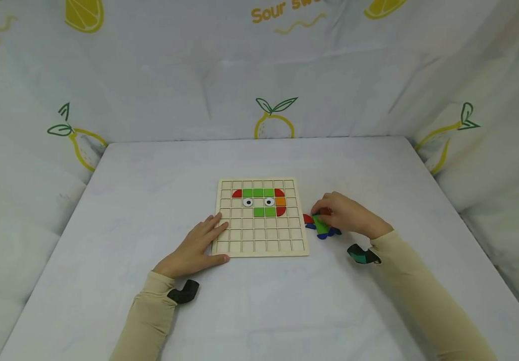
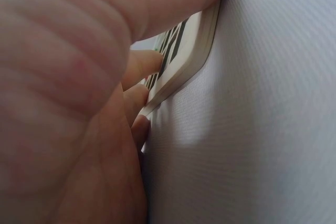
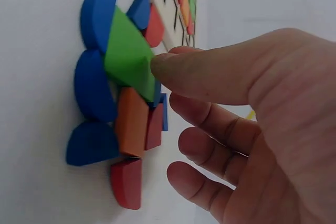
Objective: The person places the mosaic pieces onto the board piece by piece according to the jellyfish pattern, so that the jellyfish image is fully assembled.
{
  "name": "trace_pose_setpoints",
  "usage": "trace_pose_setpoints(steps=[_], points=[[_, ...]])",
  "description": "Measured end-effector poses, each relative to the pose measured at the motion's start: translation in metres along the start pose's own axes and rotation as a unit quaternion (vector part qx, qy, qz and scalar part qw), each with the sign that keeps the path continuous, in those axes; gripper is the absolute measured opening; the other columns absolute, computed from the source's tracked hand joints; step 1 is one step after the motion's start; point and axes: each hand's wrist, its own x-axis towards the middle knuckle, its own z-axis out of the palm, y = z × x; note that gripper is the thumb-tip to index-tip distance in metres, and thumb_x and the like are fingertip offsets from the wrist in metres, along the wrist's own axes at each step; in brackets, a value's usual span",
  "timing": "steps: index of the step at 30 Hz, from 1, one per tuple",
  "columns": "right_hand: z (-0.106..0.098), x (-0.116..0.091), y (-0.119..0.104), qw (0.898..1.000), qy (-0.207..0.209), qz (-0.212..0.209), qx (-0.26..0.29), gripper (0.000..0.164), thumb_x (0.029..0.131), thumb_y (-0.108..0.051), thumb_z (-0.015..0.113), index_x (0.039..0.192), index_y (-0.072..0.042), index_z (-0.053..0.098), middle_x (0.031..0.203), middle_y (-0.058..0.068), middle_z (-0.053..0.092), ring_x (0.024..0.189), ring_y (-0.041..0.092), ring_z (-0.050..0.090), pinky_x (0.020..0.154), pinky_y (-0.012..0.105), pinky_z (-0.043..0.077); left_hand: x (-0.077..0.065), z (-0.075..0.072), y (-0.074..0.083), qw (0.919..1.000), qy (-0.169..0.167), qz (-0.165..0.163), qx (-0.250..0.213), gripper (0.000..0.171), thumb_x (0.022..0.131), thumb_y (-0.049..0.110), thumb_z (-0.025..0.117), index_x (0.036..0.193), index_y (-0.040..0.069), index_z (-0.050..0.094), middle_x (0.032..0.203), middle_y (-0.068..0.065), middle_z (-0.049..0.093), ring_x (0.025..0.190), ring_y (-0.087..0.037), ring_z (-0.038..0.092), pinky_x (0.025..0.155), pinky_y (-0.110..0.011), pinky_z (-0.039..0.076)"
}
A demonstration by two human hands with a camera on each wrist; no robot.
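Note:
My left hand (image 1: pixel 194 249) rests at the left edge of a wooden grid board (image 1: pixel 259 253); its fingers are spread over the rim, and its thumb lies by the front left corner. On the board lie several green squares (image 1: pixel 258 193), red quarter-round pieces (image 1: pixel 281 211), an orange square (image 1: pixel 280 201) and two eye pieces (image 1: pixel 247 202). To the right, my right hand (image 1: pixel 351 215) is over a small pile of coloured blocks. Its thumb touches the edge of a green block (image 3: pixel 128 56), fingers loosely bent; the index fingertip is mostly hidden behind the thumb.
Around the green block lie rounded blue blocks (image 3: pixel 94 85), an orange block (image 3: pixel 131 121) and red blocks (image 3: pixel 126 184), close beside the board's right edge. A white cloth covers the table (image 1: pixel 151 175); a lemon-print curtain (image 1: pixel 173 75) hangs behind and at both sides.

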Motion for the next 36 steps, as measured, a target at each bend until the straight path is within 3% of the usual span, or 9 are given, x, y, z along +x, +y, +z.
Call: trace_pose_setpoints(steps=[5, 11, 19, 27, 36], points=[[0.005, 0.005, 0.006, 1.000, 0.002, -0.018, -0.016, 0.020, 0.095, -0.009, 0.069, 0.113, -0.011, 0.075, 0.096, 0.003, 0.064, 0.089, 0.019, 0.049, 0.071, 0.025, 0.047, 0.000, 0.000, 0.000, 1.0000, -0.003, 0.000, -0.003, 0.084, 0.091, 0.038, 0.073, 0.159, 0.008, 0.033, 0.172, -0.013, 0.013, 0.159, -0.037, 0.008, 0.129, -0.058, 0.010], [0.003, 0.014, 0.012, 1.000, 0.010, 0.006, 0.003, 0.021, 0.096, -0.011, 0.068, 0.117, -0.009, 0.074, 0.098, 0.006, 0.062, 0.091, 0.022, 0.050, 0.072, 0.027, 0.047, 0.000, 0.000, -0.001, 1.0000, -0.002, 0.003, -0.006, 0.085, 0.091, 0.039, 0.073, 0.159, 0.008, 0.033, 0.172, -0.012, 0.013, 0.159, -0.037, 0.008, 0.129, -0.058, 0.010], [0.001, 0.019, 0.013, 0.999, 0.042, 0.008, -0.025, 0.020, 0.095, -0.018, 0.071, 0.113, -0.009, 0.075, 0.098, 0.006, 0.065, 0.092, 0.023, 0.051, 0.074, 0.029, 0.045, 0.000, 0.001, -0.002, 1.0000, -0.002, -0.002, -0.007, 0.084, 0.091, 0.039, 0.073, 0.159, 0.009, 0.033, 0.172, -0.012, 0.012, 0.159, -0.036, 0.007, 0.129, -0.058, 0.009], [0.000, 0.016, 0.009, 1.000, 0.018, 0.006, -0.001, 0.027, 0.093, -0.018, 0.071, 0.116, -0.006, 0.075, 0.095, 0.005, 0.063, 0.093, 0.022, 0.049, 0.072, 0.028, 0.044, 0.000, 0.001, -0.001, 1.0000, -0.002, 0.000, -0.005, 0.084, 0.091, 0.039, 0.073, 0.159, 0.009, 0.033, 0.172, -0.012, 0.013, 0.159, -0.037, 0.007, 0.128, -0.059, 0.010], [0.001, 0.020, 0.007, 0.999, 0.024, 0.015, -0.037, 0.029, 0.091, -0.019, 0.073, 0.117, -0.008, 0.075, 0.105, 0.007, 0.065, 0.099, 0.023, 0.048, 0.075, 0.030, 0.047, -0.001, 0.000, -0.002, 1.0000, 0.001, 0.003, -0.006, 0.084, 0.091, 0.039, 0.073, 0.159, 0.009, 0.033, 0.172, -0.011, 0.013, 0.159, -0.037, 0.008, 0.129, -0.057, 0.010]])
